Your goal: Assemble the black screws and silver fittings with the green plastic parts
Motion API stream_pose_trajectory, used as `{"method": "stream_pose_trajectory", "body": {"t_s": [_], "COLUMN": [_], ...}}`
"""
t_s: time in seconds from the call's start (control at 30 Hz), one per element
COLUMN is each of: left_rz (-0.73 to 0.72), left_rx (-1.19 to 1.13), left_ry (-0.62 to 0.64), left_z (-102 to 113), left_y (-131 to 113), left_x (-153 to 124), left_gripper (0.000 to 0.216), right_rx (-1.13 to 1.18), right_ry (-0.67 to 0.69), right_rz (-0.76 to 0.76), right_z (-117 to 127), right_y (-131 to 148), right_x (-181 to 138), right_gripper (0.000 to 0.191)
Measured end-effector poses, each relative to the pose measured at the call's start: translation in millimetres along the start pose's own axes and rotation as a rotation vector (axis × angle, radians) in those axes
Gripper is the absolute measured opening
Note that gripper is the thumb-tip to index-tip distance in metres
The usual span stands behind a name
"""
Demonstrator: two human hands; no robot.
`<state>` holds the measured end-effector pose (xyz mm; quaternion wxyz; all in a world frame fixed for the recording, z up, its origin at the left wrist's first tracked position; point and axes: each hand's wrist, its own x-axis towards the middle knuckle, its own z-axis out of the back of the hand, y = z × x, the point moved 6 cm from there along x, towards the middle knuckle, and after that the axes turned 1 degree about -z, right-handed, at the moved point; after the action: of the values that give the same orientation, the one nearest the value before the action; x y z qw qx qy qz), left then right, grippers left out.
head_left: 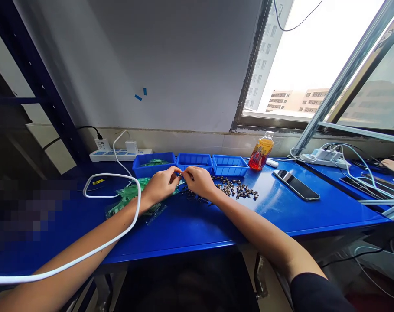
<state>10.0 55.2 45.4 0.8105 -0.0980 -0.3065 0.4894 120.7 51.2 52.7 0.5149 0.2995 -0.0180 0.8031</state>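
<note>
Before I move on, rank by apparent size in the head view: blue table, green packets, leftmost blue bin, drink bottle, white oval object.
1. Blue table
2. Green packets, leftmost blue bin: unsure, since the left arm covers some packets
3. Drink bottle
4. White oval object

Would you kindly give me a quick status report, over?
Left hand, right hand: close together, anything held unclear. Small metallic parts beside right hand. White cable in front of left forearm.
</note>
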Motion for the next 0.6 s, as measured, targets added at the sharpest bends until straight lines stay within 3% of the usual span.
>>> {"method": "stream_pose_trajectory", "body": {"t_s": [0.23,0.33,0.6], "left_rz": [0.053,0.068,0.058], "left_rx": [0.038,0.039,0.003], "left_ry": [0.039,0.064,0.108], "left_z": [-2.3,-3.1,-10.4], "left_y": [2.7,2.8,3.7], "left_x": [0.1,0.0,-1.8], "left_gripper": [0.032,0.035,0.039], "right_rx": [0.039,0.071,-0.049], "right_ry": [0.058,0.069,0.134], "right_rz": [-0.003,0.029,0.037], "right_z": [-1.6,-2.5,-3.5], "right_y": [-2.4,-2.2,-4.0], "right_x": [-0.1,-0.6,2.1], "right_gripper": [0.013,0.020,0.017]}}
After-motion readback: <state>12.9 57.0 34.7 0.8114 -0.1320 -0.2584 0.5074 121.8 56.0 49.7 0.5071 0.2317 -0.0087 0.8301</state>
